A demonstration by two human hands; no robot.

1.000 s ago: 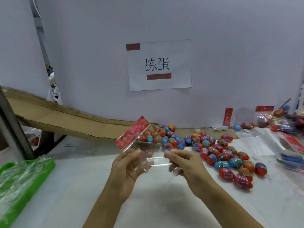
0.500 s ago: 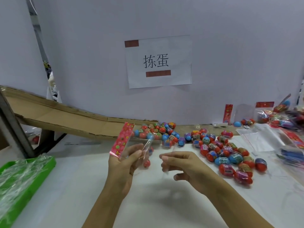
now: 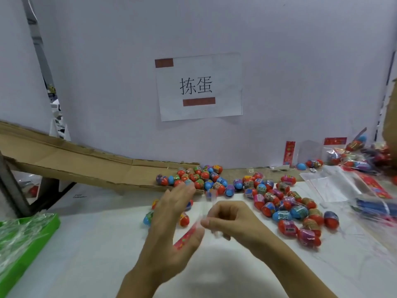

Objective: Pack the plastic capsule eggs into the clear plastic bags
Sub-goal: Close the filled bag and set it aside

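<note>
The right hand (image 3: 227, 220) pinches a thin clear bag (image 3: 187, 235) with a red top, the left hand (image 3: 171, 220) is open flat, and shiny round eggs (image 3: 285, 203) lie on the white surface (image 3: 96, 244)

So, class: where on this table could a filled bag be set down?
Bare tabletop lies between the green tray and the left hand. Right of the right hand, loose capsule eggs and stacked clear bags crowd it.

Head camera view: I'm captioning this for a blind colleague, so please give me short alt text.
Two bare hands work a clear plastic bag with a red patterned header strip above a white table: the left hand is spread, the right hand pinches the film. Red and blue plastic capsule eggs lie scattered behind.
</note>
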